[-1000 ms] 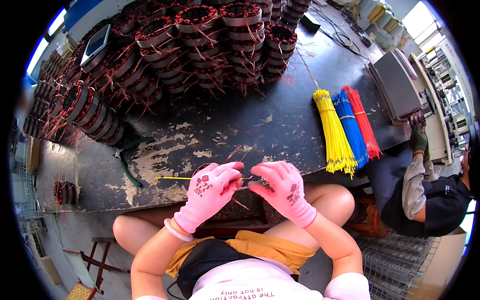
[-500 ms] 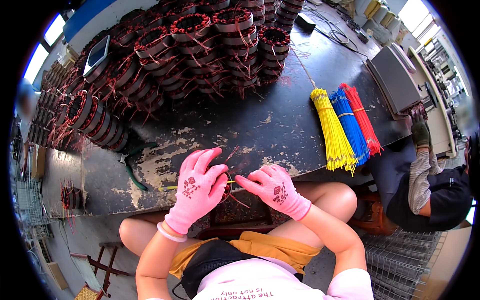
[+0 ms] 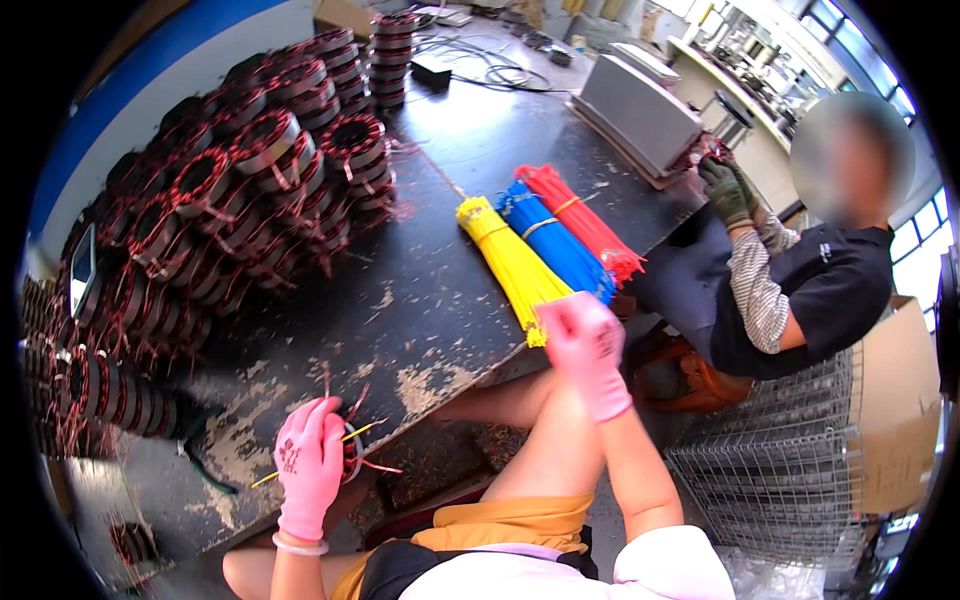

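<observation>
A coil ring (image 3: 352, 457) is held by the left hand (image 3: 308, 452) at the table's (image 3: 430, 160) near edge, fingers closed. One yellow wire (image 3: 358, 432) is laid across it; some red leads (image 3: 385, 468) seem left loose. The yellow bundle (image 3: 500, 255) is reached by the blurred right hand (image 3: 583, 335), whose grip cannot be told. Blue (image 3: 555, 240) and red bundles (image 3: 580, 215) are set beside.

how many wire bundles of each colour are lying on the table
Yellow wire bundle: 1
Blue wire bundle: 1
Red wire bundle: 1
Total: 3
</observation>
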Available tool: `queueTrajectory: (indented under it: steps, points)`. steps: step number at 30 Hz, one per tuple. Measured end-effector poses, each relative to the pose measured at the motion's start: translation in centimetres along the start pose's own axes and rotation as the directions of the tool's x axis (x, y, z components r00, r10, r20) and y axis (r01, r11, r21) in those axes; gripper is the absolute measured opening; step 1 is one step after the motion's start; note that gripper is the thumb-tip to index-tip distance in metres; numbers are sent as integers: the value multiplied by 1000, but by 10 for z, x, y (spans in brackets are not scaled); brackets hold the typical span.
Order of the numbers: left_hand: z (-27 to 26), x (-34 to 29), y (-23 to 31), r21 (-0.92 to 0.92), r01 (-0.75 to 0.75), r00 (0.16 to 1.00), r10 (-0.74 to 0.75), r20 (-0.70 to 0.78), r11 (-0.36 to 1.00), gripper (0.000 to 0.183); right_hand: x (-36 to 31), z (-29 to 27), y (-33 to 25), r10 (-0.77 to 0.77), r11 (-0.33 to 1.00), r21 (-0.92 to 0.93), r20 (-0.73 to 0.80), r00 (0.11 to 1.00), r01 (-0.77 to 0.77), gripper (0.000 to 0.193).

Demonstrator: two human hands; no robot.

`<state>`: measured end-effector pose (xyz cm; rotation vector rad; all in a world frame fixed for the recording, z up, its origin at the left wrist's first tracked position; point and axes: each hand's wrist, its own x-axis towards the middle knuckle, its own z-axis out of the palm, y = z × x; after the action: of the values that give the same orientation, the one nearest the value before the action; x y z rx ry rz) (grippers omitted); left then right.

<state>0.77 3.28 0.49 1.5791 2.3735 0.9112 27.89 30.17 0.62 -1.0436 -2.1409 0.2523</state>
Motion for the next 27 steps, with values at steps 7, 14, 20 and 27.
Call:
queueTrajectory:
  steps: [7, 14, 20, 27]
  points:
    - [0, 4, 9, 8, 27, 1000, -27, 6, 1000, 24, 11, -39, 87, 270, 941, -201, -40, 962, -272, 34]
    - [-5, 4, -2, 27, -32, 999, 32, 14, 999, 24, 24, -33, 91, 461, 887, -44, 141, 876, -460, 22]
    - [-1, 6, -1, 16, -61, 998, 60, 16, 998, 24, 22, -54, 87, 339, 895, -336, 88, 937, -292, 15]
    - [1, 3, 1, 21, -98, 992, 99, -78, 995, 28, -3, -119, 13, 320, 946, 32, -230, 919, -321, 10]
